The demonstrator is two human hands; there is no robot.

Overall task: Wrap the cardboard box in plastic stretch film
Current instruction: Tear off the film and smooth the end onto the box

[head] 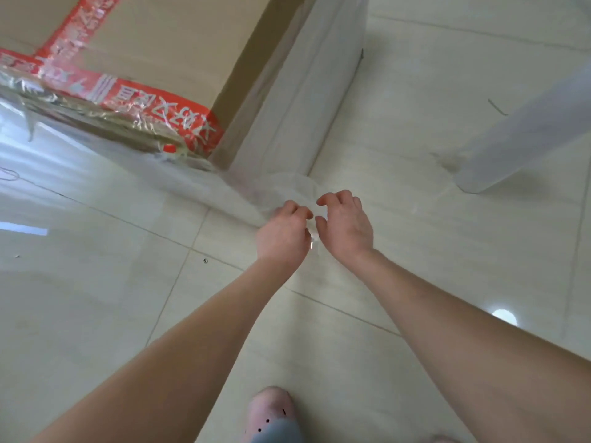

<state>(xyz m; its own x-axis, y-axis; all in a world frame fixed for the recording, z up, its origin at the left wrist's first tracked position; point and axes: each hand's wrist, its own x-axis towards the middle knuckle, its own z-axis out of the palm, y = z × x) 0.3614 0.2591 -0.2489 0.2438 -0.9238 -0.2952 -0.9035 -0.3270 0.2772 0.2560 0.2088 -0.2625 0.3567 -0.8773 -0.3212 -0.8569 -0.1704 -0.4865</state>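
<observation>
Pale floor tiles carry the red-taped cardboard box at upper left. My left hand and right hand, close together, pinch the bunched stretch film near its corner.

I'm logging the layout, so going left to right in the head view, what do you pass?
Box, left hand, right hand, white cylinder. Both hands hold the film.

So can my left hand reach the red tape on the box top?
Probably yes: the left hand is close to the cardboard box corner, nothing solid between. But it is gripping the stretch film, which also covers part of the red tape.
</observation>
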